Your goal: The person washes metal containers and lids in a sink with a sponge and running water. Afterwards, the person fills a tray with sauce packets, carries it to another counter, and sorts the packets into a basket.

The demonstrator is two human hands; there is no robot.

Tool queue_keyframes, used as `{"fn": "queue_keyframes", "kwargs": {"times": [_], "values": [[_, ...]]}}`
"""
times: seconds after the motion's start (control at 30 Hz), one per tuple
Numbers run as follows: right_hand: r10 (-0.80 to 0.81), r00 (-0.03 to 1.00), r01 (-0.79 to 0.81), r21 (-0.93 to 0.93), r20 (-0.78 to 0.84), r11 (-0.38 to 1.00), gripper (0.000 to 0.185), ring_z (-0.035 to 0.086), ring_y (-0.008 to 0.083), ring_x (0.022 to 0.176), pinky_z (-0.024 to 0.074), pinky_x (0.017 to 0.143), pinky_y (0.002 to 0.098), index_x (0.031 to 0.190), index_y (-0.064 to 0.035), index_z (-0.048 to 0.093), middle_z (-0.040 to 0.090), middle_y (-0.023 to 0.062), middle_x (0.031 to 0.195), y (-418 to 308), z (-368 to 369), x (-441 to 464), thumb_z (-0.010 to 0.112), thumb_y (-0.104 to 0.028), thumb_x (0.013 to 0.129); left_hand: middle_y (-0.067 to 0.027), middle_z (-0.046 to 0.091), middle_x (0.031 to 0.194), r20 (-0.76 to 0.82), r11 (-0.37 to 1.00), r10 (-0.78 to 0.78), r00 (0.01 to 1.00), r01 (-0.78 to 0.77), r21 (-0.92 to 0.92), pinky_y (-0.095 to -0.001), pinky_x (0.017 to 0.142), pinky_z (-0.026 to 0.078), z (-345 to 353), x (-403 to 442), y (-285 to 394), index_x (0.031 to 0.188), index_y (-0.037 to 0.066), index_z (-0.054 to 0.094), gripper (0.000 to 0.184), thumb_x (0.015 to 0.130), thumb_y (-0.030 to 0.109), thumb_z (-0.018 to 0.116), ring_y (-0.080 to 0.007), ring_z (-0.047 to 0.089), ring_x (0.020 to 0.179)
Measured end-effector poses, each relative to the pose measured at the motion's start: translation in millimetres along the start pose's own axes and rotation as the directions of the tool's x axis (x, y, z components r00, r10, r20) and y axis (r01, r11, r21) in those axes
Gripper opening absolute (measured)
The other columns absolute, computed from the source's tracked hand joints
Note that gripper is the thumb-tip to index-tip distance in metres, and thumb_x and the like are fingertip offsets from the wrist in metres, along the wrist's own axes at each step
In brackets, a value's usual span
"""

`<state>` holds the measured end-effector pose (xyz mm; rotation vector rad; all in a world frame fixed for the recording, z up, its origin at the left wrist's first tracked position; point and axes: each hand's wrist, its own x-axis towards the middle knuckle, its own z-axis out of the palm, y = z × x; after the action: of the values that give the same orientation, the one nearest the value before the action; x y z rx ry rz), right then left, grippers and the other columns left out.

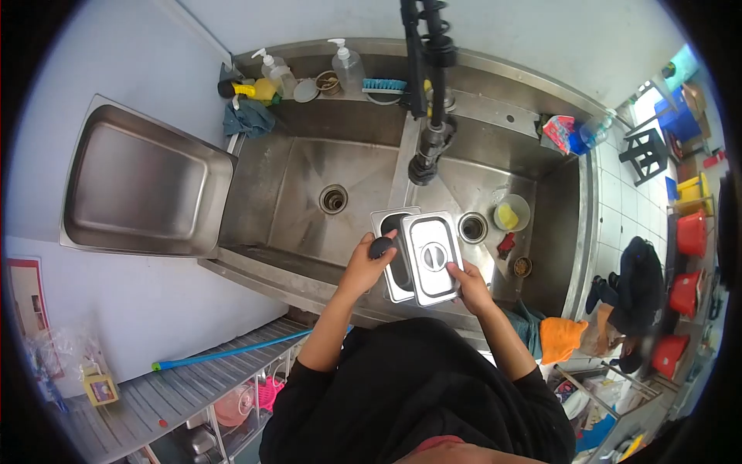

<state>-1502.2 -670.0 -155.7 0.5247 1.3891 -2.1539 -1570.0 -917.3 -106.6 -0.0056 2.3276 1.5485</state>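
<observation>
A rectangular stainless steel food pan (399, 290) hangs over the near edge of the double sink, around its middle. Its steel lid (434, 236), with a round knob in the centre, overlaps the pan's right side. My right hand (468, 283) grips the lid's lower right edge, thumb on top. On the pan's left, my left hand (365, 267) has its fingers closed around a black rounded thing (380, 247) that looks like a handle end. Whether those fingers also bear the pan is hidden.
A black spring-hose faucet (423, 166) hangs over the divider. The right basin holds a white bowl with a yellow sponge (506, 216). A large steel pan (143, 182) is at left. Pump bottles (349, 69) and a blue brush (384, 86) line the ledge. Another person (634, 286) bends at right.
</observation>
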Motion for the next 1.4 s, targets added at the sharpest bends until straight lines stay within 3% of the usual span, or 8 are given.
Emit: {"fn": "queue_keyframes", "kwargs": {"times": [0.27, 0.37, 0.5, 0.9, 1.0, 1.13, 1.2, 1.4], "values": [[-0.218, 0.888, 0.273, 0.082, -0.404, 0.959, 0.026, 0.053, 0.0086, 0.05, 0.0378, 0.033, 0.0226, 0.116, -0.0068, 0.052, 0.059, 0.0008, 0.078, 6, -50, -44, 0.052, -0.02, 0.093, -0.0071, 0.041, 0.076, -0.055, 0.695, 0.598, 0.8, -0.483, 0.533, -0.0272, 0.061, 0.043, 16, -27, 56, 0.117, 0.01, 0.064, 0.049, 0.07, 0.0, 0.064, -0.0219, 0.047, 0.065], [-0.294, 0.841, 0.398, 0.153, -0.454, 0.904, 0.024, 0.054, 0.0087, 0.052, 0.0378, 0.033, 0.0228, 0.115, -0.0083, 0.051, 0.059, 0.0001, 0.079, -8, -64, -74, 0.051, -0.021, 0.094, 0.0011, 0.045, 0.077, 0.268, -0.06, 0.887, 0.375, -0.481, 0.875, -0.0221, 0.048, 0.044, 4, -21, 87, 0.096, 0.013, 0.069, 0.027, 0.069, 0.011, 0.067, -0.0134, 0.051, 0.065], [-0.385, 0.793, 0.483, 0.102, -0.472, 0.87, 0.023, 0.054, 0.0084, 0.052, 0.0377, 0.034, 0.0229, 0.113, -0.0091, 0.052, 0.059, -0.0001, 0.078, 2, -92, -99, 0.053, -0.022, 0.094, 0.002, 0.037, 0.068, 0.417, -0.331, 0.902, 0.111, -0.442, 0.834, -0.0233, 0.042, 0.038, -11, -31, 149, 0.083, 0.015, 0.069, 0.016, 0.068, 0.012, 0.067, -0.0127, 0.047, 0.061], [-0.462, 0.736, 0.546, 0.031, -0.496, 0.837, 0.024, 0.054, 0.0083, 0.05, 0.0398, 0.034, 0.022, 0.111, -0.0086, 0.052, 0.059, 0.0009, 0.077, 29, -132, -140, 0.054, -0.025, 0.094, 0.0006, 0.036, 0.073, 0.66, -0.631, 0.723, 0.206, -0.192, 0.752, -0.0182, 0.039, 0.039, -29, -38, 166, 0.06, 0.013, 0.049, 0.014, 0.067, 0.014, 0.061, -0.0109, 0.045, 0.063], [-0.496, 0.721, 0.567, 0.0, -0.484, 0.824, 0.026, 0.054, 0.009, 0.05, 0.0404, 0.034, 0.0222, 0.112, -0.0062, 0.052, 0.059, 0.0026, 0.077, 34, -136, -148, 0.054, -0.026, 0.094, -0.0032, 0.04, 0.076, 0.566, -0.505, 0.762, 0.317, -0.257, 0.824, -0.0276, 0.048, 0.047, -24, -47, 157, 0.068, 0.009, 0.059, 0.003, 0.071, 0.01, 0.06, -0.0181, 0.051, 0.068], [-0.46, 0.726, 0.554, 0.038, -0.511, 0.832, 0.023, 0.054, 0.0082, 0.05, 0.0395, 0.033, 0.0221, 0.111, -0.0077, 0.053, 0.06, 0.0004, 0.076, 47, -135, -161, 0.055, -0.023, 0.093, -0.0062, 0.05, 0.086, -0.021, 0.535, 0.727, 0.686, -0.549, 0.642, -0.0318, 0.063, 0.043, -23, -47, 126, 0.102, 0.012, 0.07, 0.041, 0.07, -0.009, 0.057, -0.0225, 0.056, 0.072], [-0.435, 0.729, 0.542, 0.057, -0.528, 0.839, 0.024, 0.054, 0.0083, 0.05, 0.0395, 0.033, 0.022, 0.111, -0.0075, 0.053, 0.06, 0.0006, 0.076, 55, -131, -164, 0.055, -0.023, 0.093, -0.0012, 0.057, 0.08, -0.113, 0.97, 0.168, 0.979, -0.143, 0.196, -0.0266, 0.062, 0.04, -29, -35, 82, 0.101, 0.01, 0.071, 0.04, 0.071, -0.009, 0.053, -0.0128, 0.054, 0.067], [-0.442, 0.749, 0.54, 0.067, -0.494, 0.839, 0.024, 0.056, 0.0086, 0.054, 0.0396, 0.033, 0.0218, 0.112, -0.0073, 0.052, 0.061, 0.002, 0.081, 61, -109, -176, 0.054, -0.023, 0.094, -0.0051, 0.07, 0.097, 0.344, 0.986, 0.001, 0.939, -0.058, 0.156, -0.025, 0.082, 0.044, -24, -48, 18, 0.097, 0.001, 0.068, 0.032, 0.07, -0.007, 0.053, -0.0125, 0.059, 0.089]]}}
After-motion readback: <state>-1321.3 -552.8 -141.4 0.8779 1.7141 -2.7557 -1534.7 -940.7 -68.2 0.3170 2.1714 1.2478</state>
